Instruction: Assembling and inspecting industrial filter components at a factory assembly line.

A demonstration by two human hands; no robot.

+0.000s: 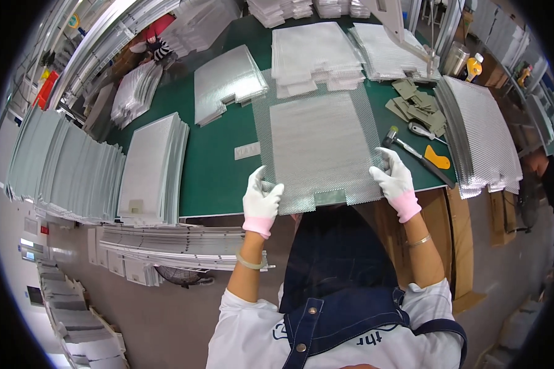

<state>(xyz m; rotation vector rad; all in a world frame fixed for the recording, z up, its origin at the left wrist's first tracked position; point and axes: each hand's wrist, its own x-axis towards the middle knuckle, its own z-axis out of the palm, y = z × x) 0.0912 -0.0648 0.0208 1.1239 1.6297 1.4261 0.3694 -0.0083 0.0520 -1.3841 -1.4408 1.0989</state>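
A silvery mesh sheet [263,126] lies on the green table in front of me. On it rests a smaller pale grey rectangular panel [319,135]. My left hand [263,200], in a white glove with a pink cuff, is at the mesh's near left edge, thumb and forefinger apart. Gloved the same way, my right hand [395,182] is at the right edge with its fingers spread. Whether the fingertips press on the mesh is unclear. A notch shows in the mesh's near edge, between the hands. Left of the mesh lies a small clear plate [247,151].
Stacked panels stand at left [152,169] and farther back [316,52]. To the right are olive pads [421,111], a mallet [415,154], a screwdriver [426,132], a yellow scraper [437,158] and a mesh stack [483,132]. A machine arm [391,24] overhangs the back.
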